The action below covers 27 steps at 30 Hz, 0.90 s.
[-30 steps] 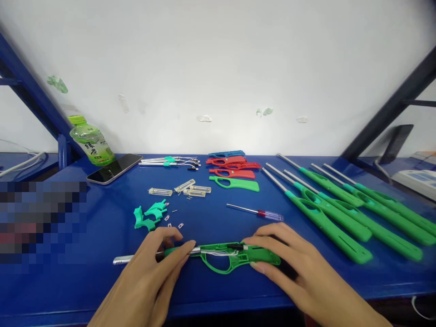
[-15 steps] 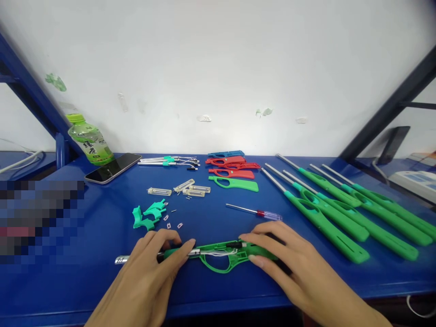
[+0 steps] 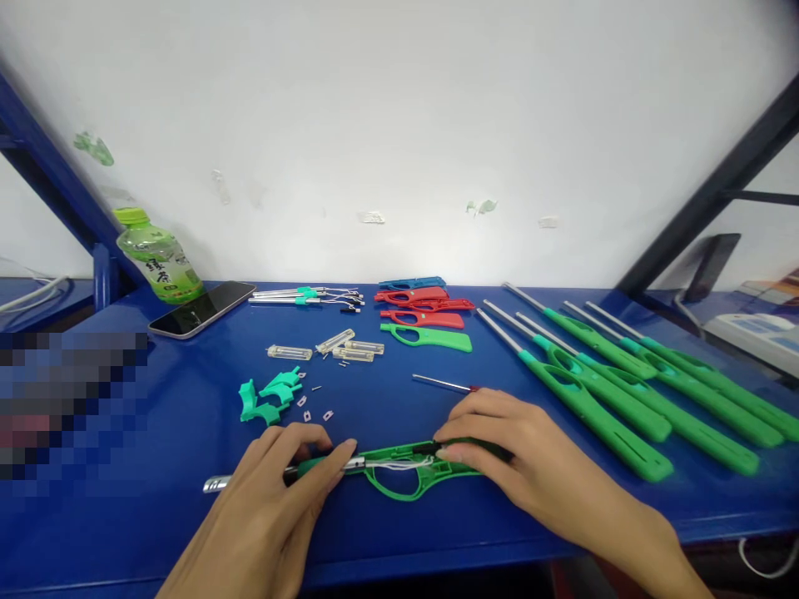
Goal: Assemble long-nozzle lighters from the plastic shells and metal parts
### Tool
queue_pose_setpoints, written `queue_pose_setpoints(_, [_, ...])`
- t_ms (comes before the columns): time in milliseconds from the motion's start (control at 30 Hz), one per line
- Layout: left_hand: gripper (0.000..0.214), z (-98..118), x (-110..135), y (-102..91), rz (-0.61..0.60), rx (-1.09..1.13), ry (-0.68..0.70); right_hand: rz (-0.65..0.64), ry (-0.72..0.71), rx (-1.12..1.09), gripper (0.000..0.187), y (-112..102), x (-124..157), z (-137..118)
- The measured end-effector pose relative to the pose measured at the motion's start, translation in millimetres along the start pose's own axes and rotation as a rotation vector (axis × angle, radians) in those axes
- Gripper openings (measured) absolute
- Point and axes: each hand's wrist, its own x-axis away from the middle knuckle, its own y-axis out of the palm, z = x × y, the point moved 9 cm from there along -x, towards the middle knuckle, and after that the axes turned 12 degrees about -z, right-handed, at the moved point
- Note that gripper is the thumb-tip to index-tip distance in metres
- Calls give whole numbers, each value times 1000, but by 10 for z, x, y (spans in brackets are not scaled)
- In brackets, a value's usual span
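Note:
An opened green lighter half-shell (image 3: 399,474) with a metal tube (image 3: 215,482) and white wires inside lies near the front edge of the blue table (image 3: 387,532). My left hand (image 3: 284,478) pinches the tube where it joins the shell, thumb and fingers closed around it. My right hand (image 3: 505,449) lies over the handle end of the shell, fingertips pressing on a black part inside it. A small screwdriver (image 3: 440,383) lies just behind my right hand, its handle hidden.
Several assembled green long lighters (image 3: 593,399) lie at the right. Red, blue and green shells (image 3: 424,312) sit at the back centre. Teal triggers (image 3: 268,398), clear tubes (image 3: 337,348), a phone (image 3: 200,308) and a green bottle (image 3: 156,258) are at the left.
My right hand has slid left along the shell, so its fingers now cover the handle and the screwdriver's handle. The left hand keeps its grip in place.

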Motion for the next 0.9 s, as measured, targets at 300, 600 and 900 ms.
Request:
queue_pose_setpoints(300, [46,1,10,11,-5,9,-3,39,-78,31,20,-11,45,-14])
queue_pose_setpoints(600, [47,-8,19,19,-2,20,5,84,-208,230,25,-21,76,-161])
queue_pose_setpoints(900, [41,29,-36,-58,51,47,-14,178,-195,231,19,-93,95,-174])
